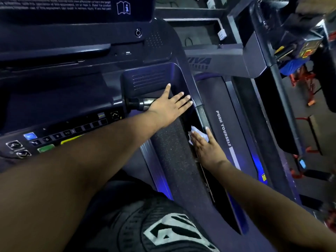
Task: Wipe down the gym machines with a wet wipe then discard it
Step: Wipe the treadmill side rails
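A person is wiping down a treadmill; the right hand, fingers straight and pressed together, is pressing a white wet wipe flat against the inner side of the right handrail, near the console's right edge; the left hand is lying spread, fingers straight, across the cup tray at the console's right corner, holding nothing; the wipe is looking thin, limp and damp, likely to bunch or tear; pinching a loose corner or bunching it under the palm would probably serve best.
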{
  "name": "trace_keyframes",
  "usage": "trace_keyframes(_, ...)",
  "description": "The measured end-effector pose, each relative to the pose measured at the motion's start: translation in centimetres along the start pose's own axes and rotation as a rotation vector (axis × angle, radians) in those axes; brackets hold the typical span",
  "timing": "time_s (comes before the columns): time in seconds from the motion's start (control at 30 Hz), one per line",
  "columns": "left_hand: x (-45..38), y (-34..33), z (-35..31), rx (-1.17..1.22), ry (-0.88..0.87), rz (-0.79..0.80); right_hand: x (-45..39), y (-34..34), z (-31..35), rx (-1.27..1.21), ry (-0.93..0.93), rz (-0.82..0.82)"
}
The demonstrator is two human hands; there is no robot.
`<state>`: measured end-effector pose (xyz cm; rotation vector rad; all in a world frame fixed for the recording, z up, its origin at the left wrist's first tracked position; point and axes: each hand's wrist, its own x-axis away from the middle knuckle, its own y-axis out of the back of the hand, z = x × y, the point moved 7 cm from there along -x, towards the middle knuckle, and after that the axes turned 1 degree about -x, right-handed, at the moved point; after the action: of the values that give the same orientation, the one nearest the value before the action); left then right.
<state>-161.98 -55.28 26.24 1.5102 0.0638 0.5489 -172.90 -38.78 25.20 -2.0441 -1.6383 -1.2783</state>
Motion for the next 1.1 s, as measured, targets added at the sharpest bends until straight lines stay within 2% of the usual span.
trace_keyframes(0.17,0.2,0.2,-0.1,-0.003,0.022,-0.035,-2.6,2.1,-3.1,-0.001,-0.142,-0.039)
trace_keyframes(0.23,0.3,0.2,-0.4,0.001,0.045,-0.058,-1.5,1.0,-1.2,0.031,-0.082,-0.02)
trace_keyframes(0.37,0.7,0.3,-2.5,0.075,0.112,-0.093,3.8,-3.8,4.9,0.098,0.153,0.052)
trace_keyframes(0.47,0.5,-0.2,-6.0,0.119,0.132,-0.09,5.5,-5.0,5.9,0.129,0.178,0.008)
trace_keyframes(0.57,0.3,-0.3,-9.0,0.187,0.217,-0.084,4.8,-3.6,3.0,0.042,0.029,-0.122)
trace_keyframes(0.67,0.8,0.4,-11.1,0.212,0.258,-0.077,5.5,-3.1,0.6,-0.207,-0.18,-0.231)
trace_keyframes(0.73,1.1,0.7,-12.4,0.208,0.262,-0.08,7.4,-4.7,1.6,-0.361,-0.23,-0.277)
trace_keyframes(0.83,1.4,0.3,-13.9,0.195,0.274,-0.099,11.3,-8.1,5.5,-0.464,-0.222,-0.329)
trace_keyframes(0.93,1.7,-0.1,-14.9,0.217,0.281,-0.083,13.1,-10.1,7.3,-0.463,-0.203,-0.288)
trace_keyframes(1.1,1.6,0.5,-13.8,0.238,0.283,-0.081,7.3,-5.6,3.4,-0.254,-0.216,-0.274)
